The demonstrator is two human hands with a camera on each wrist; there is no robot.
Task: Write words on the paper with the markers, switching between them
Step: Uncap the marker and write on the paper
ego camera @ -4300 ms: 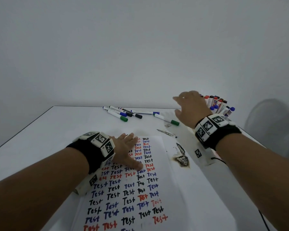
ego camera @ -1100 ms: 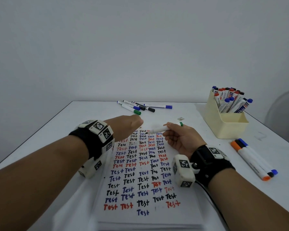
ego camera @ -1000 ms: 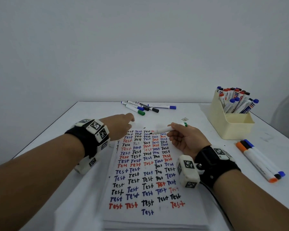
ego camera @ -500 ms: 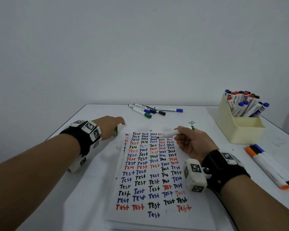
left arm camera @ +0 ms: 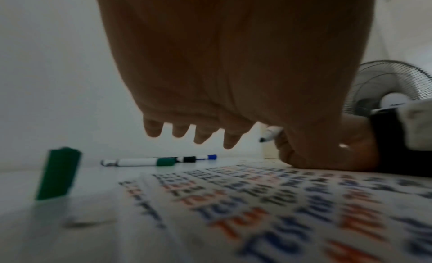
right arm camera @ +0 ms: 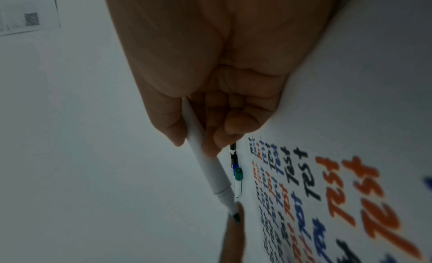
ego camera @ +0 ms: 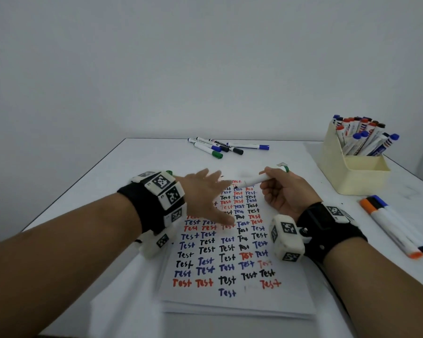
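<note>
My right hand (ego camera: pixel 287 193) grips the uncapped green marker (ego camera: pixel 259 178) above the paper (ego camera: pixel 230 262), my left hand (ego camera: pixel 205 198) spread flat on it; next I'd lower the tip to write.

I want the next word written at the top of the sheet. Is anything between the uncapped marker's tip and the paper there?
Nothing lies under the tip. The right hand holds the green marker just above the paper at its top rows. The left hand, spread open over the paper, has fingertips right beside the tip.
</note>
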